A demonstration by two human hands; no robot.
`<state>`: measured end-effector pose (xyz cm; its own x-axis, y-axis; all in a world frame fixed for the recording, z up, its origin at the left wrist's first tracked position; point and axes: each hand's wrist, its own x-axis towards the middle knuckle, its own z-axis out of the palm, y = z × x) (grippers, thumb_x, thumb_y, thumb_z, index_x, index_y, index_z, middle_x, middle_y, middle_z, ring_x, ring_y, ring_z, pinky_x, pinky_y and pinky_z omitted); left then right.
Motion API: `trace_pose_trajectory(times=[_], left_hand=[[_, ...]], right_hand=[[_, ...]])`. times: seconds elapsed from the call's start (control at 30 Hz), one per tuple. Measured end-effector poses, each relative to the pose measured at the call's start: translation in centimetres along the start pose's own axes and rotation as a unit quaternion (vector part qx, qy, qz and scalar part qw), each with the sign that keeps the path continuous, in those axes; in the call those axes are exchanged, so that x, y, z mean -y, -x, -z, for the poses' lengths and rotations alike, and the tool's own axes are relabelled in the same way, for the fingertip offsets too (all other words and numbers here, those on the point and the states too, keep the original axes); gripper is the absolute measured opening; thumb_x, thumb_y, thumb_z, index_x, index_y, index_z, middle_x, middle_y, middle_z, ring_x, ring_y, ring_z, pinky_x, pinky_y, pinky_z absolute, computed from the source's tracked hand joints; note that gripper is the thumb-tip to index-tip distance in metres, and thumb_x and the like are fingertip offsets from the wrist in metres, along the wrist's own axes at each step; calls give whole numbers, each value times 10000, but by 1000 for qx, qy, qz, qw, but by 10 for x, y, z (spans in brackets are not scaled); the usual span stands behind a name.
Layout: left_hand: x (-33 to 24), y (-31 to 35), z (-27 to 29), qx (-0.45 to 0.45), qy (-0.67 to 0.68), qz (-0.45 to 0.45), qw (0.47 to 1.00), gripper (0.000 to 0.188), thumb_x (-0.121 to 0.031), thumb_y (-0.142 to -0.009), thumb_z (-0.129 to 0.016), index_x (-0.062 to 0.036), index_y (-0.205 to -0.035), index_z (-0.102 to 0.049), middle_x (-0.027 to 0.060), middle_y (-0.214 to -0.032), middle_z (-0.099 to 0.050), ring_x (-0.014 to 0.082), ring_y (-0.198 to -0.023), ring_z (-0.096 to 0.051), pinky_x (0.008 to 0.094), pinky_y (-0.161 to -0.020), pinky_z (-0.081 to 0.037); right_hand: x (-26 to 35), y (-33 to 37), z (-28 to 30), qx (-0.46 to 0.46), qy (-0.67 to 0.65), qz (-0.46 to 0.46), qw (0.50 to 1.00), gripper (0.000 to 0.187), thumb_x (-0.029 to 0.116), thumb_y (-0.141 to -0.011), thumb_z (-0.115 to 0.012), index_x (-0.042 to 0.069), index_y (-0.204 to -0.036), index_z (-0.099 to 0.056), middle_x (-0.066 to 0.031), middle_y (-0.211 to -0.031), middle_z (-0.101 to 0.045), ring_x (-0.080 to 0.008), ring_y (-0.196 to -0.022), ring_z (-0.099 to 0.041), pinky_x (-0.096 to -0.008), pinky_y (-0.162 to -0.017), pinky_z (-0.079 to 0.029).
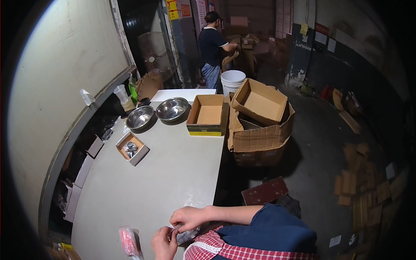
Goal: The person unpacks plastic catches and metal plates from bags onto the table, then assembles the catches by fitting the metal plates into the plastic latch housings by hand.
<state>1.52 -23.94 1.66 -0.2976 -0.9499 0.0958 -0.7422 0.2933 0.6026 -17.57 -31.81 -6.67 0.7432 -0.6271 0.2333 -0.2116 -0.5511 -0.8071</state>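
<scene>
Close to the table's near edge, my left hand (pixel 164 243) and my right hand (pixel 189 218) meet, both with fingers pinched together. Between and just below them shows a crinkled, greyish clear plastic bag (pixel 187 235), its edge apparently gripped by both hands. My fingers and the red checked apron partly cover it, so its contents cannot be made out. Left of my left hand, a clear packet of pink and red strips (pixel 129 242) lies flat on the grey table (pixel 173 173).
Farther up stand a small open box (pixel 139 157) holding dark bagged pieces, two steel bowls (pixel 172 109) and an open carton (pixel 207 131). Right of the table are stacked cardboard boxes (pixel 260 141), a white bucket (pixel 233 77) and a dark red stool (pixel 265 190). Behind, a person (pixel 211 47) handles cardboard.
</scene>
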Motion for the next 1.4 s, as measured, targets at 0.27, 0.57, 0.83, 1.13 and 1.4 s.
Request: trace_pose_trajectory(times=[0.27,0.57,0.83,1.13,1.4], left_hand=[[22,6,-9,32,101,67,992,228,-225,-976,-679,2,-980,-693,167,-868,-719,246,-800,-687,362,-738,-538],[39,2,-25,122,105,128,979,401,-371,-1015,-640,28,-1011,-686,99,-752,-643,175,-710,-586,343,-669,-491],[34,-5,-36,117,296,122,940,358,-405,-981,-695,-67,-864,-671,-31,-689,-564,77,-595,-427,258,-530,-317],[66,-7,-51,258,332,210,883,311,-382,-975,-676,-94,-859,-670,-27,-632,-563,81,-519,-470,260,-467,-343],[-18,-99,-111,501,255,65,824,348,-393,-956,-693,-48,-992,-700,62,-734,-654,155,-599,-579,298,-546,-438]], right_hand=[[-28,10,7,56,129,45,989,267,170,-748,-706,2,-940,-628,-165,-938,-623,-380,-966,-612,-451,-823,-511],[-9,17,-9,-21,88,105,990,210,70,-740,-668,-2,-905,-560,-164,-924,-582,-383,-960,-603,-476,-772,-512],[2,27,-8,-60,45,20,997,206,60,-757,-656,17,-942,-577,-158,-940,-593,-366,-959,-608,-462,-777,-512],[-19,71,-19,-94,241,-104,960,292,43,-700,-682,12,-984,-625,-172,-1036,-609,-353,-1019,-590,-472,-859,-514],[-17,77,-46,-73,226,-206,949,217,111,-613,-743,14,-796,-679,-162,-803,-671,-366,-883,-630,-475,-776,-533]])
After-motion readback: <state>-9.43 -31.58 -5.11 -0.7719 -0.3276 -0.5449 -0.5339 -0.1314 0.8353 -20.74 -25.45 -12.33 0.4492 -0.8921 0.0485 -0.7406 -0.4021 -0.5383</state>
